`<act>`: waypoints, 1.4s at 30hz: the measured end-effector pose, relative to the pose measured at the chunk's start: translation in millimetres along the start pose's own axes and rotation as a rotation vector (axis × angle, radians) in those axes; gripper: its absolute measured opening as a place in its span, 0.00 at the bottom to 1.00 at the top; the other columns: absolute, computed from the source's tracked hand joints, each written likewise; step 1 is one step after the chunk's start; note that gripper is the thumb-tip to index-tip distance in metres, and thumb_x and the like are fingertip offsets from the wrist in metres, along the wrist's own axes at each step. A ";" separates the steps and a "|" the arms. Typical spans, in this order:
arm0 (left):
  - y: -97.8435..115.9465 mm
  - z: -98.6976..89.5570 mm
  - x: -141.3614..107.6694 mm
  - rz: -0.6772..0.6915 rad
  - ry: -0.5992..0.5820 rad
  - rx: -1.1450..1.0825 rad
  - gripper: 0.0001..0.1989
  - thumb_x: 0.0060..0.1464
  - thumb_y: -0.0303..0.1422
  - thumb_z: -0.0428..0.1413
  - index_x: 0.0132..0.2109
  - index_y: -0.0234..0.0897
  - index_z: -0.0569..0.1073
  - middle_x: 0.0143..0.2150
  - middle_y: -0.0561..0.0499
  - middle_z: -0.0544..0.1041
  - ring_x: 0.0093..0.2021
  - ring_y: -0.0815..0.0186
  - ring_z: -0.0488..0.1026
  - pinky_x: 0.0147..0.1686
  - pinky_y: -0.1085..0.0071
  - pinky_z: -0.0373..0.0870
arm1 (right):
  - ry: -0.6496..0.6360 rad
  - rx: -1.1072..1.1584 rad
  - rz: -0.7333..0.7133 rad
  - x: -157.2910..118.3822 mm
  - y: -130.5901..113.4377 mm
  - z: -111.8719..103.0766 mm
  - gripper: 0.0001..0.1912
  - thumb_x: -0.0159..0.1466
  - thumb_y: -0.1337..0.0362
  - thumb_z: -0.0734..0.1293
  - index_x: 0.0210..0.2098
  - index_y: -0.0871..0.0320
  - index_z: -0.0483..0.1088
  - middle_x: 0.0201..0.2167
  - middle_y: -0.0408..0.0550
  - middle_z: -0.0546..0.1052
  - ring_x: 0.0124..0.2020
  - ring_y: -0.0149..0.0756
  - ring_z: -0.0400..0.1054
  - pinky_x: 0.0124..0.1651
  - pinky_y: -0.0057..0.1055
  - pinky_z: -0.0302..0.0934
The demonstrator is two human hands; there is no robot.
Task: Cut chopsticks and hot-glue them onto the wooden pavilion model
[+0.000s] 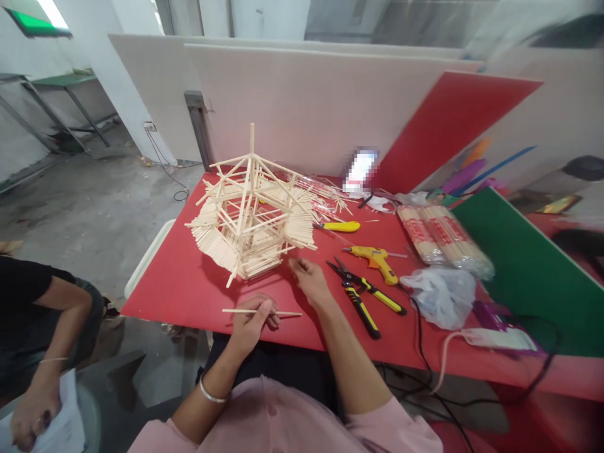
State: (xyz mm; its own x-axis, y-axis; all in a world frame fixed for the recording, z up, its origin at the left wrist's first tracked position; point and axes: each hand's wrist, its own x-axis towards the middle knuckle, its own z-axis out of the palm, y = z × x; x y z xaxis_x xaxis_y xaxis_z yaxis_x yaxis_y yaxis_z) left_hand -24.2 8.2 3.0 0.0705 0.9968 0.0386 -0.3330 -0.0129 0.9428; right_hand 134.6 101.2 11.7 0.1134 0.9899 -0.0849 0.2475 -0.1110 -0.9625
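A thin wooden stick lies across my left hand, pinched between thumb and fingers near the table's front edge. Ahead of it stands a model frame built of many pale sticks, with a pointed top, a tall centre post and flared, fan-like stick panels round its sides. At the model's lower right corner is my right hand, its fingers bent and drawn together close to the base. Whether those fingertips touch the model or hold anything small is not clear.
Right of my right hand lie black-and-yellow pliers, a yellow glue gun and a yellow-handled cutter. Bundled sticks, a plastic bag and cables are farther right. White boards stand behind. Another person's hand rests on paper at left.
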 end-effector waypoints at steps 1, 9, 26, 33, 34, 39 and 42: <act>1.1 0.2 -0.5 0.000 -0.001 0.004 0.19 0.60 0.44 0.56 0.29 0.32 0.74 0.26 0.49 0.74 0.22 0.68 0.73 0.24 0.70 0.74 | 0.014 -0.025 -0.013 -6.0 2.9 -6.4 0.25 0.57 0.40 0.63 0.25 0.57 0.66 0.16 0.37 0.60 0.19 0.27 0.50 0.21 0.27 0.47; 4.1 1.2 -1.0 0.008 -0.020 0.011 0.19 0.60 0.43 0.55 0.28 0.32 0.74 0.26 0.50 0.73 0.22 0.69 0.73 0.23 0.71 0.73 | 0.069 -0.258 -0.098 -40.3 13.8 -52.1 0.25 0.64 0.47 0.59 0.17 0.55 0.60 0.14 0.39 0.60 0.18 0.29 0.53 0.23 0.29 0.48; 9.1 3.8 -1.8 0.004 0.003 0.054 0.21 0.59 0.46 0.55 0.29 0.32 0.75 0.24 0.49 0.73 0.22 0.69 0.72 0.23 0.73 0.71 | 0.035 -0.497 -0.335 -20.3 0.0 -4.6 0.18 0.64 0.50 0.61 0.30 0.55 0.76 0.32 0.49 0.78 0.33 0.38 0.70 0.37 0.32 0.59; 5.2 0.4 -1.9 0.013 -0.031 0.057 0.20 0.61 0.44 0.54 0.29 0.33 0.74 0.25 0.50 0.73 0.22 0.70 0.72 0.25 0.72 0.73 | 0.166 -0.548 -0.191 -55.0 4.9 -61.0 0.23 0.65 0.49 0.59 0.17 0.54 0.64 0.17 0.45 0.68 0.21 0.33 0.58 0.29 0.31 0.47; 3.8 -0.4 -2.1 0.014 -0.035 0.056 0.19 0.61 0.43 0.54 0.29 0.33 0.74 0.25 0.50 0.73 0.22 0.69 0.72 0.25 0.71 0.73 | 0.175 -0.538 -0.170 -54.8 3.6 -64.7 0.24 0.63 0.48 0.61 0.16 0.54 0.64 0.16 0.45 0.67 0.21 0.33 0.58 0.29 0.31 0.45; -1.0 -2.4 -2.3 0.013 -0.035 0.060 0.18 0.62 0.43 0.54 0.30 0.32 0.75 0.27 0.49 0.73 0.23 0.69 0.72 0.26 0.71 0.73 | 0.091 -0.333 -0.136 -32.4 -6.5 -42.0 0.26 0.61 0.42 0.62 0.22 0.57 0.72 0.20 0.46 0.73 0.23 0.34 0.64 0.29 0.30 0.54; 1.9 -0.5 -2.1 0.011 -0.016 0.063 0.20 0.60 0.45 0.54 0.30 0.32 0.75 0.27 0.49 0.73 0.22 0.70 0.72 0.24 0.71 0.72 | 0.009 -0.164 -0.129 -10.1 -8.7 -12.4 0.27 0.58 0.41 0.65 0.38 0.59 0.77 0.29 0.48 0.79 0.27 0.35 0.69 0.31 0.30 0.60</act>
State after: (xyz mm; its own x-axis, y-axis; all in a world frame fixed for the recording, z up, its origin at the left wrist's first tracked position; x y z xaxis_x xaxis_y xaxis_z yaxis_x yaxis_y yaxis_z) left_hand -25.5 6.1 4.5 0.0826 0.9951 0.0539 -0.2738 -0.0293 0.9613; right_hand 143.2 91.1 24.1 0.0795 0.9961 0.0390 0.4140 0.0026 -0.9103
